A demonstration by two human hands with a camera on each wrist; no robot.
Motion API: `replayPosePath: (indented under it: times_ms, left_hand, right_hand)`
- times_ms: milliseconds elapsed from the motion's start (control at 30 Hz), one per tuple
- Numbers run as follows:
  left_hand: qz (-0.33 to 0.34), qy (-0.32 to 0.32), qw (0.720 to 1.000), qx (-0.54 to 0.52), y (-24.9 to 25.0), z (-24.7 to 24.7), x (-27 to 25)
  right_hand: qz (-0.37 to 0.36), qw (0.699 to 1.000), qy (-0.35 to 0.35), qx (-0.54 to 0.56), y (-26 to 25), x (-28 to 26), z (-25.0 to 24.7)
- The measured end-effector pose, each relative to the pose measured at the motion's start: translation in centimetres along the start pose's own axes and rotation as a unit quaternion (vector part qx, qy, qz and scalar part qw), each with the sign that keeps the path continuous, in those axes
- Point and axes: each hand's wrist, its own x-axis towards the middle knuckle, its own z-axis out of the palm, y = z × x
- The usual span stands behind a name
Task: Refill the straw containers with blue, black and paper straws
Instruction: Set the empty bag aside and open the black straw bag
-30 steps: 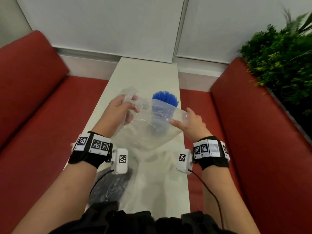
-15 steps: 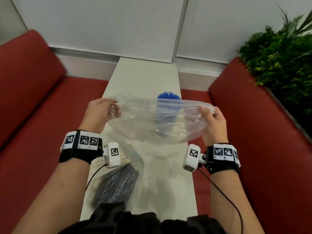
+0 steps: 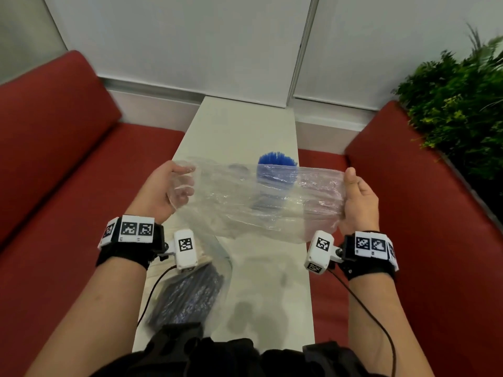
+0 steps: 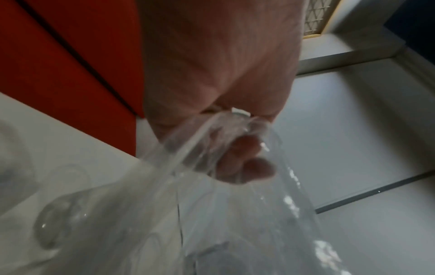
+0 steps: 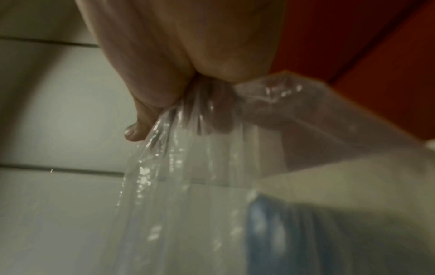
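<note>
Both hands are holding a clear plastic bag (image 3: 261,202) stretched wide above the white tabletop (image 3: 239,131). The left hand (image 3: 166,191) is gripping one end with curled fingers; the right hand (image 3: 359,202) is clutching the other. Blue straws (image 3: 277,159) are standing upright behind the bag. A bag of black straws (image 3: 187,297) is lying near the left wrist.

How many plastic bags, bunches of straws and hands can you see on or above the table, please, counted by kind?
Clear plastic bags: 2, the empty bag stretched between both hands, and the bag of dark straws lying on the table.
Bunches of blue straws standing upright: 1.
Hands: 2, the left hand and the right hand, each gripping an end of the empty bag.
Total: 5.
</note>
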Motion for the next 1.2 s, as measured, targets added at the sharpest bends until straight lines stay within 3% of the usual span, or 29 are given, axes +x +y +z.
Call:
replayPosePath:
  times_ms: [133, 367, 633, 733, 833, 900, 933, 967, 1033, 1100, 1200]
  left_hand:
    - [0.041, 0.007, 0.996, 0.078, 0.2, -0.7, 0.4]
    - [0.104, 0.103, 0.988, 0.048, 0.0, 0.0, 1.1]
    - [0.178, 0.234, 0.956, 0.005, 0.6, -0.6, 0.9]
    - [0.189, 0.156, 0.960, 0.134, 0.0, 2.5, 0.3]
    - [0.220, 0.052, 0.928, 0.297, -1.4, 5.4, -0.7]
    - [0.255, 0.117, 0.879, 0.385, -0.5, 4.2, -0.2]
    - [0.261, 0.174, 0.868, 0.384, 0.2, 2.8, 0.3]
    - [0.263, 0.208, 0.884, 0.326, 0.9, 1.6, 0.6]
    - [0.265, 0.215, 0.912, 0.226, 1.1, 0.5, 0.6]
    - [0.273, 0.183, 0.913, 0.241, 0.9, 1.5, 0.1]
    - [0.278, 0.072, 0.912, 0.294, 1.6, 3.5, -1.1]
  right_hand:
    - [-0.057, 0.995, 0.000, -0.077, 0.1, 0.8, -0.9]
    - [-0.113, 0.991, 0.067, -0.027, 0.5, 1.1, 0.2]
    - [-0.180, 0.961, 0.104, -0.184, 1.1, 0.6, 0.4]
    - [-0.199, 0.955, 0.113, -0.190, 1.1, 0.0, 2.4]
    - [-0.241, 0.932, 0.045, -0.268, 1.5, -1.3, 5.1]
    - [-0.214, 0.944, 0.088, -0.236, 1.6, -0.8, 4.1]
    - [-0.188, 0.954, 0.126, -0.197, 1.5, -0.2, 2.8]
    - [-0.168, 0.953, 0.164, -0.190, 1.5, 0.3, 1.5]
    - [-0.142, 0.934, 0.195, -0.265, 2.1, 0.8, -0.1]
    - [-0.101, 0.918, 0.195, -0.330, 2.8, 0.9, -0.4]
    - [-0.069, 0.875, 0.151, -0.455, 2.6, 1.0, -0.4]
